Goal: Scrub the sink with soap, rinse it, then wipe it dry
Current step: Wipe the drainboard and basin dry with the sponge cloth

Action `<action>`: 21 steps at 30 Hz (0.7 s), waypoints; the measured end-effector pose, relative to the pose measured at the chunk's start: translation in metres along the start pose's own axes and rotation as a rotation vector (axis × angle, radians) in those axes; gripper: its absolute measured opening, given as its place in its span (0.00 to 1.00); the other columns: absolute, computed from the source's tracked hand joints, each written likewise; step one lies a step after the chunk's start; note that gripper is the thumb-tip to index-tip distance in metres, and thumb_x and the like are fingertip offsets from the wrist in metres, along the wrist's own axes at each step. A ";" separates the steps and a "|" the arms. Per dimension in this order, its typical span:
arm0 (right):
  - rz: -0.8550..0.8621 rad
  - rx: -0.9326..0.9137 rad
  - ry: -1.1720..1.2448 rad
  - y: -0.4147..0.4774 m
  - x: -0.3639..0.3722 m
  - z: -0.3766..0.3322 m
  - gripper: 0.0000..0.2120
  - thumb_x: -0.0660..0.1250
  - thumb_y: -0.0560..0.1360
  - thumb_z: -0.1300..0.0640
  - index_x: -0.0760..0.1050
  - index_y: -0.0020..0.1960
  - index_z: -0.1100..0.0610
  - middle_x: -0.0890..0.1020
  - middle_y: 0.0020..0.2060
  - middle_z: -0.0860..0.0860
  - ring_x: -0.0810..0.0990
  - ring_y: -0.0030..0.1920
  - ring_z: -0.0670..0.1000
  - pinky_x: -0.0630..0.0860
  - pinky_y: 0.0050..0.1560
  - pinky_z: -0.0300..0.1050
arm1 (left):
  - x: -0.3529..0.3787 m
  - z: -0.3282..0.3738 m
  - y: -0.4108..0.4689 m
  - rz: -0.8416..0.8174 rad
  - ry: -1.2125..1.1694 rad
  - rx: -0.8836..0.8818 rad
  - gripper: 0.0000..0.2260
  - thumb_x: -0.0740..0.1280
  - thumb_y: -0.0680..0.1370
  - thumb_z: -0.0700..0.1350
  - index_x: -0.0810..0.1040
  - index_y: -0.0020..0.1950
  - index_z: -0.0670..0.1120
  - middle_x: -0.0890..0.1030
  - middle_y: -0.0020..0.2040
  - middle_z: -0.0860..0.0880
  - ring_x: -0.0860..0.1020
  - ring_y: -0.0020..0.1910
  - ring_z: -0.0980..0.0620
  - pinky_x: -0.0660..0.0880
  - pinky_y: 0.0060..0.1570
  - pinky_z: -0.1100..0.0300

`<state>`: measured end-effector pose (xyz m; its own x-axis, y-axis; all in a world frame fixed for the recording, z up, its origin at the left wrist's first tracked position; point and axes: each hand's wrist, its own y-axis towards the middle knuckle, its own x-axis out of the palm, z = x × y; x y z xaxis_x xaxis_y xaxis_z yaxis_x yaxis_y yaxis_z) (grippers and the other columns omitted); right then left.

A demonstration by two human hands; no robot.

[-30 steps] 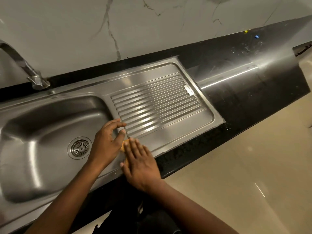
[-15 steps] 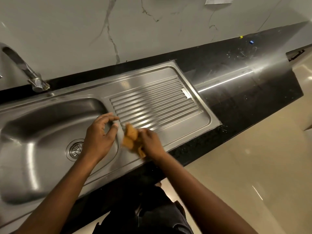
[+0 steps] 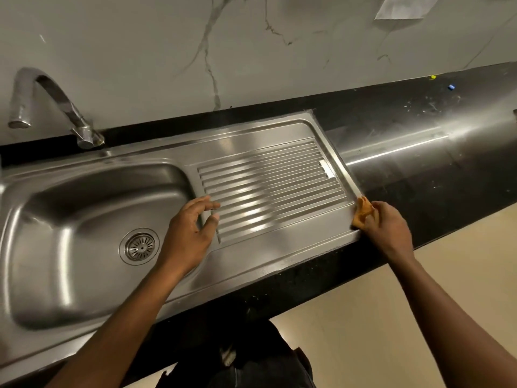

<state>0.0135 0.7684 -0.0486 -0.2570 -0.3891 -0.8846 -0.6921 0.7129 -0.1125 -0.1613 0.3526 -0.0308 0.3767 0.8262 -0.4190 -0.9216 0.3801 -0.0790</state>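
A stainless steel sink (image 3: pixel 70 275) with a round drain (image 3: pixel 139 246) fills the left of the view, and its ribbed drainboard (image 3: pixel 268 180) extends to the right. My right hand (image 3: pixel 389 228) grips a crumpled orange cloth (image 3: pixel 363 210) and presses it on the drainboard's right front corner. My left hand (image 3: pixel 190 233) rests palm down with fingers spread at the drainboard's left edge, beside the basin, and holds nothing.
A curved chrome tap (image 3: pixel 50 102) rises at the back left. Black countertop (image 3: pixel 419 169) runs on to the right, with small yellow and blue bits near the marble wall (image 3: pixel 251 46). Beige floor lies below the counter's front edge.
My right hand has swept the orange cloth from the drainboard's left front across to its right front corner. My left hand has stayed at the basin's right rim.
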 end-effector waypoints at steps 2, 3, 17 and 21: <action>-0.100 -0.129 -0.154 -0.003 0.011 0.019 0.29 0.67 0.82 0.51 0.62 0.80 0.49 0.64 0.80 0.54 0.64 0.78 0.60 0.70 0.71 0.65 | 0.003 0.001 0.000 -0.004 -0.001 -0.004 0.11 0.70 0.83 0.43 0.82 0.59 0.60 0.78 0.72 0.55 0.74 0.72 0.58 0.72 0.74 0.48; -0.134 -0.158 -0.168 -0.007 0.018 0.025 0.30 0.64 0.83 0.50 0.59 0.82 0.46 0.59 0.82 0.52 0.60 0.80 0.60 0.67 0.74 0.67 | 0.004 0.002 -0.001 -0.009 0.000 -0.006 0.11 0.70 0.83 0.43 0.82 0.59 0.59 0.78 0.72 0.55 0.74 0.72 0.59 0.72 0.74 0.49; -0.103 -0.207 -0.151 -0.183 0.138 -0.108 0.31 0.42 0.86 0.38 0.35 0.84 0.46 0.39 0.84 0.48 0.33 0.82 0.46 0.39 0.82 0.53 | 0.002 -0.008 -0.018 -0.099 0.018 0.018 0.09 0.69 0.83 0.44 0.83 0.61 0.54 0.77 0.73 0.54 0.73 0.73 0.57 0.71 0.74 0.51; -0.198 -0.362 -0.155 -0.236 0.170 -0.158 0.30 0.44 0.87 0.42 0.36 0.84 0.47 0.38 0.83 0.48 0.32 0.82 0.48 0.34 0.81 0.53 | -0.004 -0.014 -0.024 -0.120 0.024 0.028 0.10 0.69 0.83 0.43 0.83 0.60 0.56 0.77 0.74 0.54 0.73 0.73 0.57 0.72 0.73 0.52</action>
<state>0.0263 0.4422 -0.1014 -0.0105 -0.3860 -0.9224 -0.9165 0.3727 -0.1455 -0.1420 0.3349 -0.0398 0.4812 0.7641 -0.4297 -0.8670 0.4872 -0.1047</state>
